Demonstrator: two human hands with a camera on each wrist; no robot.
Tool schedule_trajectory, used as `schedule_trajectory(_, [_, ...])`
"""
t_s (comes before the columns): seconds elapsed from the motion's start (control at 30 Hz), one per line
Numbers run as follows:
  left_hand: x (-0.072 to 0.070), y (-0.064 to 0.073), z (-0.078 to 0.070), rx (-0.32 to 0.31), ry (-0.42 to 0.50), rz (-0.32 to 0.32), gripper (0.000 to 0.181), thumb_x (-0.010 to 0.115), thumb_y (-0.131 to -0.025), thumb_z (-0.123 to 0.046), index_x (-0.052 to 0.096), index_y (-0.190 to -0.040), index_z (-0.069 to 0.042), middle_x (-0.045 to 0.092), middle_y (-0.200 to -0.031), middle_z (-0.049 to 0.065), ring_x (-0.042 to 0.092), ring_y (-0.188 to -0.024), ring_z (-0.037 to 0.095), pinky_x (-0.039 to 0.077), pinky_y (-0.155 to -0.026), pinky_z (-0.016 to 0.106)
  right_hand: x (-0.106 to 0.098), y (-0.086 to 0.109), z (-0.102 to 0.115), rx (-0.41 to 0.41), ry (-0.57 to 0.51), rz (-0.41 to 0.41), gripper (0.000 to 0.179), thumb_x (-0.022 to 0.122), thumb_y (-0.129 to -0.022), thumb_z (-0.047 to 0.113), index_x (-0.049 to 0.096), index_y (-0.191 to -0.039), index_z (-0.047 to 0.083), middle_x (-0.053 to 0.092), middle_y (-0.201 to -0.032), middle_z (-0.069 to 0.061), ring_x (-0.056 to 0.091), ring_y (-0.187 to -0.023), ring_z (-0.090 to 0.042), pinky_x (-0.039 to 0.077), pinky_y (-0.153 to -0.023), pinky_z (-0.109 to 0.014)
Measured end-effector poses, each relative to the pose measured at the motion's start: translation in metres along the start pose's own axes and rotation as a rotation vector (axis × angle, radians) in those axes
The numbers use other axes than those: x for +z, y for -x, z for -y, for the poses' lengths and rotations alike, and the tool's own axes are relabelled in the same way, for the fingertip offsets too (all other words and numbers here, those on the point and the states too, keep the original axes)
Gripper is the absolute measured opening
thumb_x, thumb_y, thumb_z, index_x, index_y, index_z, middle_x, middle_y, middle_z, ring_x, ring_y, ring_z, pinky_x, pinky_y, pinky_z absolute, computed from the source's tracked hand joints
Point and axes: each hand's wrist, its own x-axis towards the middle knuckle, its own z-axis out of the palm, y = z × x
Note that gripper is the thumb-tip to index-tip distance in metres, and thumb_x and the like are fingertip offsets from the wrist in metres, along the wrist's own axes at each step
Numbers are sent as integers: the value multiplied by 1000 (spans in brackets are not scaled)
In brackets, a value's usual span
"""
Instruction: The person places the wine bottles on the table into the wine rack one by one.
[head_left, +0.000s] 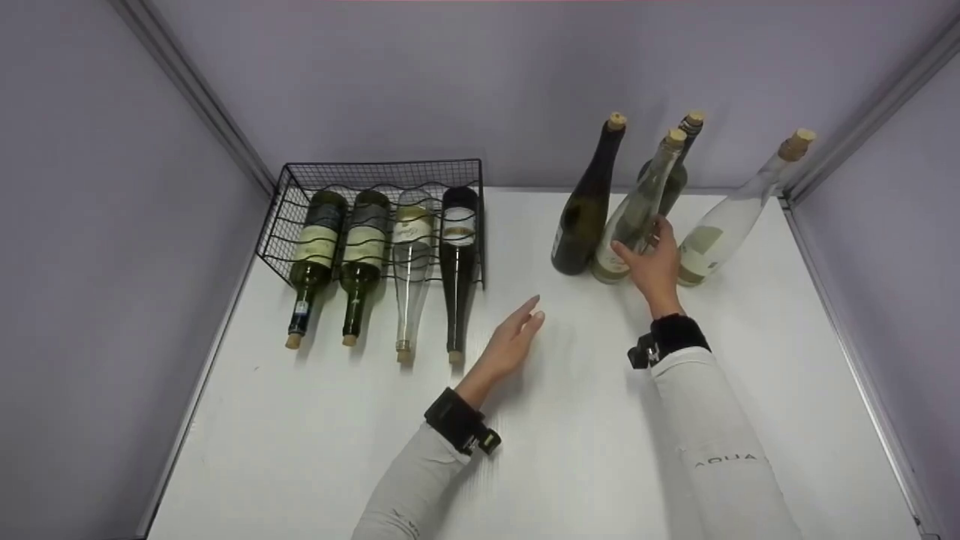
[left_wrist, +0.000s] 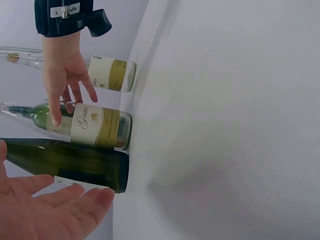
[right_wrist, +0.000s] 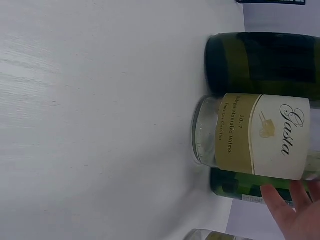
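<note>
My right hand (head_left: pixel 655 268) is at the side of a clear corked wine bottle (head_left: pixel 637 201), thumb in front of it and the other fingers spread along its right side. In the right wrist view, fingertips (right_wrist: pixel 274 198) come right to the edge of its white and gold label. Just left of it stands a dark wine bottle (head_left: pixel 586 214). A green bottle (head_left: pixel 676 180) stands behind, partly hidden, and another clear bottle (head_left: pixel 724 232) is to the right. My left hand (head_left: pixel 508 345) hovers over the white table with extended fingers, holding nothing.
On the left, a black wire rack (head_left: pixel 384 163) holds two green bottles, a clear bottle (head_left: pixel 411 270) and a dark bottle (head_left: pixel 457 277), lying with corked necks toward me. Grey panels (head_left: pixel 480 82) enclose the white table (head_left: pixel 300 450) at the back and both sides.
</note>
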Motion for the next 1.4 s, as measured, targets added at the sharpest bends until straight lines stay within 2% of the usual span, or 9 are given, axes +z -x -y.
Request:
schedule_trajectory(0.1, [0,0,0,-5,10,4,58,35,-106,-45,35,-153,-11,36,-155,9,41,-136,29,30,-112,42,-1,1,-1,-14,31,8,95,81,-83,32,24,-154,3,36,-150,-18,41,-133,-32,36,-107,-41])
schedule_trajectory(0.27, [1,2,0,-8,35,17,61,33,-105,-49,34,-153,-11,36,-155,9,40,-137,28,30,-112,44,-3,4,-4,-38,60,25,95,81,-82,35,29,-150,-4,37,-141,-22,40,-128,-35,34,-106,-44])
schedule_trajectory(0.37, [2,2,-1,-14,43,17,62,33,-105,-51,34,-153,-12,36,-155,9,40,-137,28,30,-112,44,-4,5,-3,-24,38,44,95,83,-80,35,30,-148,-5,37,-138,-22,39,-128,-35,34,-106,-44])
schedule_trajectory(0.47, [2,1,-2,-23,45,20,62,33,-104,-51,35,-153,-12,36,-155,8,41,-137,26,30,-112,42,-6,5,-2,4,18,72,97,84,-79,34,27,-149,-1,34,-144,-21,37,-132,-34,34,-107,-44])
schedule_trajectory(0.67, [0,2,-6,-3,71,21,59,35,-106,-46,37,-152,-9,37,-154,10,41,-136,27,30,-112,40,-6,4,1,13,-43,99,93,85,-76,22,25,-144,0,38,-144,-23,38,-134,-33,34,-108,-44])
schedule_trajectory(0.87, [-4,6,-15,-28,240,71,58,35,-106,-47,37,-152,-10,38,-152,11,44,-134,30,39,-106,41,-2,9,5,-28,-64,84,84,84,-73,11,31,-137,0,45,-137,-22,43,-131,-32,35,-108,-41])
schedule_trajectory(0.97, [-6,6,-20,-25,331,98,59,34,-106,-46,35,-152,-9,38,-151,16,43,-134,32,42,-103,41,0,14,5,-97,-69,68,78,83,-72,6,38,-135,-2,50,-133,-21,46,-127,-31,36,-106,-41])
schedule_trajectory(1.13, [-9,7,-26,-11,427,116,60,33,-107,-43,31,-151,-2,40,-149,21,43,-134,33,42,-103,42,5,25,4,-230,-55,75,71,82,-71,-2,44,-131,-3,55,-124,-21,50,-118,-32,37,-102,-42])
schedule_trajectory(1.4, [-13,14,-37,-18,514,134,62,31,-107,-40,28,-151,4,45,-144,23,49,-130,33,44,-101,42,11,47,6,-243,33,102,69,86,-70,4,46,-126,-2,53,-125,-19,47,-121,-33,34,-105,-47])
